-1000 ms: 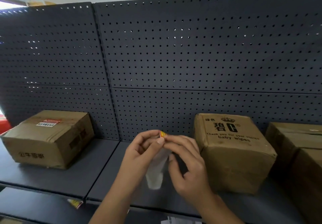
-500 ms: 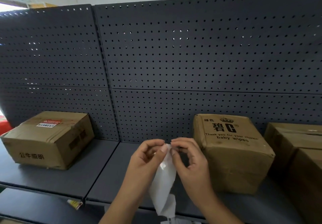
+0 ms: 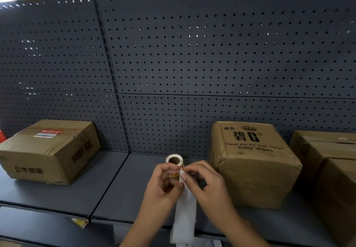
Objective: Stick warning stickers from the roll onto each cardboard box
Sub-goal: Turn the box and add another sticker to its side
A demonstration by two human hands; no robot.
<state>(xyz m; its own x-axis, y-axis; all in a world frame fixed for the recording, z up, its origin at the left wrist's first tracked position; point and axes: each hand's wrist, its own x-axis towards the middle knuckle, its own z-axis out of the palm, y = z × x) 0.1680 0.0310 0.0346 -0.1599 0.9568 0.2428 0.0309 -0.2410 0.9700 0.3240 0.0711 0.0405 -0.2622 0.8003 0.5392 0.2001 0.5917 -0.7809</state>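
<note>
A small sticker roll with a brown core shows just above my fingers. My left hand grips it. My right hand pinches the top of the white backing strip, which hangs down below both hands. A sliver of orange sticker shows between my fingers. To the right stands the baby wipes box, with no sticker seen on it. The left cardboard box carries a red sticker and a white label on top.
All boxes sit on a dark grey shelf backed by perforated panels. More cardboard boxes stand at the far right. A small yellow-red tag hangs at the shelf's front edge. Papers lie below the shelf.
The hands have dropped slightly and the roll's core has come into sight above the fingers. The white backing strip hangs longer than before.
</note>
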